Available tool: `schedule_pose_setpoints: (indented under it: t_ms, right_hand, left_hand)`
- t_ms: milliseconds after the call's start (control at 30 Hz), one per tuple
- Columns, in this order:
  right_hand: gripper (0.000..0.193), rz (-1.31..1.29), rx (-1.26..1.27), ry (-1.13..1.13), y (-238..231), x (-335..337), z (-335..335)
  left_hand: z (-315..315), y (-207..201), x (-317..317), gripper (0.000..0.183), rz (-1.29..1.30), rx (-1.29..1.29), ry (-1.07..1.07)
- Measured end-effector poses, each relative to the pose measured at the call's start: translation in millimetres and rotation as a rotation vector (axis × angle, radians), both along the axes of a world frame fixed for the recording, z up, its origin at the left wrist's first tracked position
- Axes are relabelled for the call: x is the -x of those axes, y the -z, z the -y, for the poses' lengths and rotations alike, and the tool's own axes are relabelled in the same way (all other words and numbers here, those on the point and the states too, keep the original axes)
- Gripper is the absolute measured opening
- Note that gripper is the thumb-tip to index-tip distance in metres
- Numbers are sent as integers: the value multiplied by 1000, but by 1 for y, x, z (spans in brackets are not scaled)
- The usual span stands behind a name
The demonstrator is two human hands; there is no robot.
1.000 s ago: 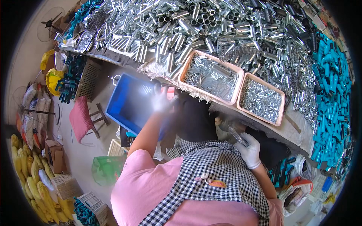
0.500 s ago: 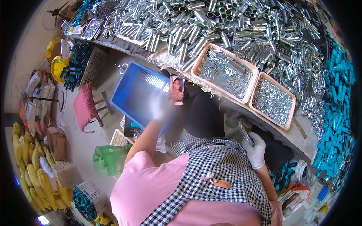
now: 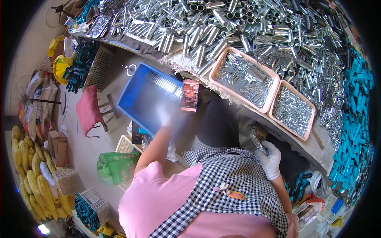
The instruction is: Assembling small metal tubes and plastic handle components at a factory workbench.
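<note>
The left hand point(image 3: 166, 116) is a white smear over the large blue plastic crate point(image 3: 130, 90), so whether its fingers are open or closed, nobody can tell! The haze swallows much of the crate's inside too; a pale ribbed row shows along the far side, contents or crate wall, impossible to say. Over to the white-gloved right hand point(image 3: 270, 162), fingers curled round a shiny metal cylindrical piece point(image 3: 257, 142), held beside the apron near the bench point(image 3: 323, 150), its far end lost in the shadow below.

A lit phone point(image 3: 190, 95) stands against the crate's right side, and the left forearm cuts across the near edge. Left of the crate sits a stool with a pink cushion point(image 3: 88, 111); nearer the person, a green bag point(image 3: 118, 168).

Up on the bench, a pink rectangular plastic tray point(image 3: 274, 92) brims with thin metal pins point(image 3: 246, 77); just beside it, a smaller pink tray point(image 3: 287, 127) holds tiny silvery pieces point(image 3: 293, 109), too small to make out. Behind them, silvery metal tubes point(image 3: 246, 23) pile up, cut off by the frame.
</note>
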State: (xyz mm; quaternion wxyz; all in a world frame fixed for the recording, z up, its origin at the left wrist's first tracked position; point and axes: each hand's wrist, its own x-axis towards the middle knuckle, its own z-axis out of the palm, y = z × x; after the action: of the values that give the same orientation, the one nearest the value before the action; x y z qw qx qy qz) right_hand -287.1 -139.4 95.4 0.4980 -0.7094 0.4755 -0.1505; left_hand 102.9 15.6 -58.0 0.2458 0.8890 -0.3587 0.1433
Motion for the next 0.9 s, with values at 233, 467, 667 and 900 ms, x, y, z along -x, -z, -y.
schedule_pose_setpoints:
  t_ms: [233, 467, 667, 900]
  right_hand:
    - [35, 14, 43, -6, 12, 5, -1]
    - [35, -59, 93, -24, 8, 3, 2]
    - [34, -68, 111, -52, 0, -1, 2]
    - [32, -49, 121, -33, 0, 7, 0]
  left_hand:
    - [8, 50, -89, 29, -506, -148, -284]
    - [46, 74, -98, 18, -351, -436, -36]
    - [48, 104, -121, 19, -226, -681, -38]
    - [76, 145, -129, 26, -200, -720, -82]
